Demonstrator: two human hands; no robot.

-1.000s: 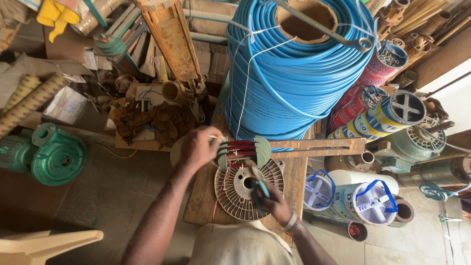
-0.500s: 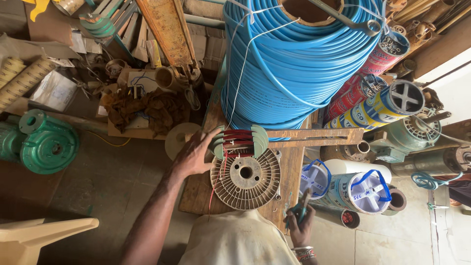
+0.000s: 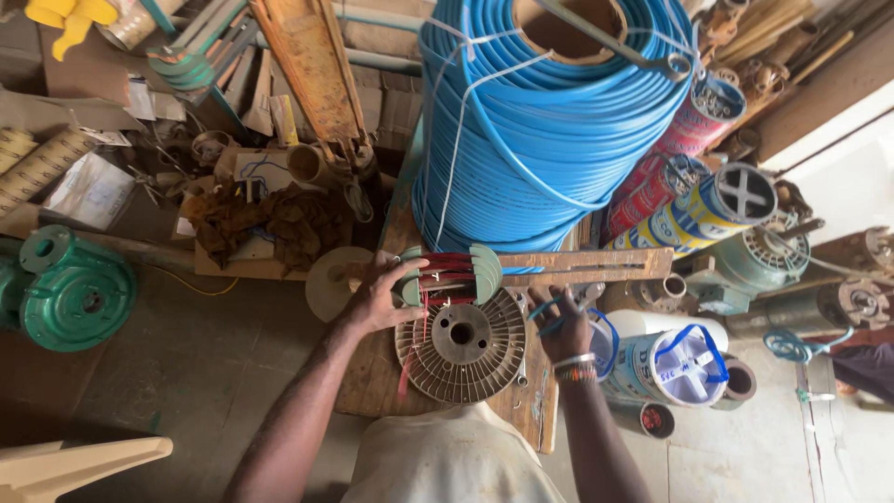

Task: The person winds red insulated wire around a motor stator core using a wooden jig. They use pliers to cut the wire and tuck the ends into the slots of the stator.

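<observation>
head view: looking straight down on a cluttered workshop; person's own torso in a pale shirt at bottom centre; both bare arms reach forward
left hand (image 3: 380, 296): fingers spread and curled; palm down on the green-ended winding former (image 3: 449, 272); grips its left end; thumb toward the red wire turns
right hand (image 3: 562, 324): loosely curled; pinches a small blue-handled tool (image 3: 548, 317); exact kind of tool cannot be told; bracelets at the wrist
winding former: lies across a wooden board (image 3: 372, 373); just behind the slotted disc; red wire coiled between its green flanges; one red strand hangs down over the disc
slotted disc (image 3: 463, 345): round, tan, radial slots, hole in the middle; flat on the board; between the two hands; right hand just beside its right rim
wooden bar (image 3: 587, 265): runs right from the former; touches it
blue hose coil (image 3: 549, 112): big stack, tied with white cord; stands behind the former
green pump housing (image 3: 74, 293): on the floor, far left, well apart from the hands
white buckets (image 3: 675, 363): blue handles; right of the right hand
wire spools (image 3: 708, 186): red and yellow, leaning right of the hose coil
brown rag (image 3: 270, 224): crumpled, behind the left hand
</observation>
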